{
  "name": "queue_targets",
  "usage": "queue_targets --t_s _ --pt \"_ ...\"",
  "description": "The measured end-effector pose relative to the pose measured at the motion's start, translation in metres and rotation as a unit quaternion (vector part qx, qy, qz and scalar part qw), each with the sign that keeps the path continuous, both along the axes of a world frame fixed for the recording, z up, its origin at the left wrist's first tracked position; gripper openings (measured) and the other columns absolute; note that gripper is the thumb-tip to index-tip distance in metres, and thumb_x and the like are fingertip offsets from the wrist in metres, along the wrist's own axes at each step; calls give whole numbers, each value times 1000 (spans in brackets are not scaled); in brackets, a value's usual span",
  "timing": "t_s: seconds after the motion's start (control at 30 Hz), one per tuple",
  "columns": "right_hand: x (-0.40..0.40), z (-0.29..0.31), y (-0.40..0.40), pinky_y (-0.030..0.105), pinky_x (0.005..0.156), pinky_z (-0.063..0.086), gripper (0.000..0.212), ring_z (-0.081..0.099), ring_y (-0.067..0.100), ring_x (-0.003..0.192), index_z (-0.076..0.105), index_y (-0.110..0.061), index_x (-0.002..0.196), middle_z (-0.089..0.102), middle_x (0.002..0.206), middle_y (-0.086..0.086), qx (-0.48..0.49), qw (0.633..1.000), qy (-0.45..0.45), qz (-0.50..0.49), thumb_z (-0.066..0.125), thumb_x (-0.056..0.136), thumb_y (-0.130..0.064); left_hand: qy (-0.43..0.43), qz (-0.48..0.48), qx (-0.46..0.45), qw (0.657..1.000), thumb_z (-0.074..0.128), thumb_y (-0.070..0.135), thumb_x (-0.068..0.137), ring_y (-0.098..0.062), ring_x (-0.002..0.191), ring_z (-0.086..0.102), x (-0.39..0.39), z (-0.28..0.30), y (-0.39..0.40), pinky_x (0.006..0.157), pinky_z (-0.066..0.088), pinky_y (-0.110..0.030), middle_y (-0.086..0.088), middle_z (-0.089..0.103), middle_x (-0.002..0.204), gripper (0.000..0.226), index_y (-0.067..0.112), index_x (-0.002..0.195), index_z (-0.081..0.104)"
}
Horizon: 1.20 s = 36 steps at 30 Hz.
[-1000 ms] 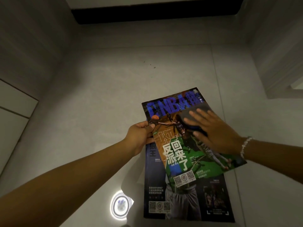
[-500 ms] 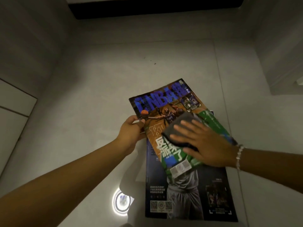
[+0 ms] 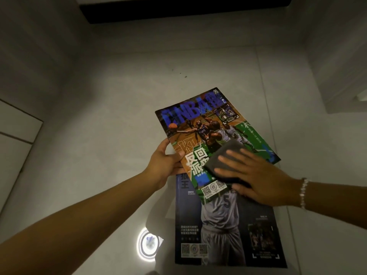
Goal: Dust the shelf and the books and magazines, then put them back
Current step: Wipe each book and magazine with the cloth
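A colourful basketball magazine (image 3: 200, 124) is held above the floor, tilted. My left hand (image 3: 164, 163) grips its left edge, thumb on the cover. A dark grey cloth (image 3: 224, 159) lies flat on the cover's lower half, and my right hand (image 3: 258, 179) presses on it with straight, spread fingers. A second magazine (image 3: 224, 231) with a dark blue cover lies flat on the floor underneath, its upper part hidden by the held one.
The pale tiled floor (image 3: 119, 116) reflects a round ceiling light (image 3: 148, 244) left of the lower magazine. White cabinet panels (image 3: 15, 126) stand at the left, a wall corner (image 3: 341, 76) at the right, and a dark gap (image 3: 178, 8) runs along the top.
My right hand has slid the cloth down the cover from the title area to the lower half. More of the cover's top now shows. My left hand keeps its grip.
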State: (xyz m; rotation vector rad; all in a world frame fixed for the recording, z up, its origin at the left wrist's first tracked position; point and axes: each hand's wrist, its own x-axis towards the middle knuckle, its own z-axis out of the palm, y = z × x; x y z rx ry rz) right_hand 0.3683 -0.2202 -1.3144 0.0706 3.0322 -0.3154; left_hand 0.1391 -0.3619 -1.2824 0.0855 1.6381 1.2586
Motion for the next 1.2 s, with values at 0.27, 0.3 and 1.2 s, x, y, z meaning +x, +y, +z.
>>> queue_targets --t_s 0.27,0.3,1.2 --pt "-25 6 46 41 117 2 65 5 26 146 4 -33 143 16 157 4 -43 962 -26 -268 3 85 -63 16 -23 -9 1000 53 4 95 -20 71 72 1 1 1 59 60 -31 -10 72 85 57 29 143 38" --pt "-27 6 38 41 116 1 66 7 29 145 6 -31 144 19 156 6 -30 965 -14 -261 2 87 -65 18 -22 -11 1000 53 4 95 -19 71 72 2 1 2 58 60 -30 -10 72 86 56 29 143 38" --pt "-90 88 -38 14 60 37 42 52 6 72 58 -20 101 58 82 -4 -430 833 -35 -345 26 100 -47 60 -82 78 992 51 18 97 -20 75 72 19 51 -3 58 56 -26 -9 71 102 52 38 143 37"
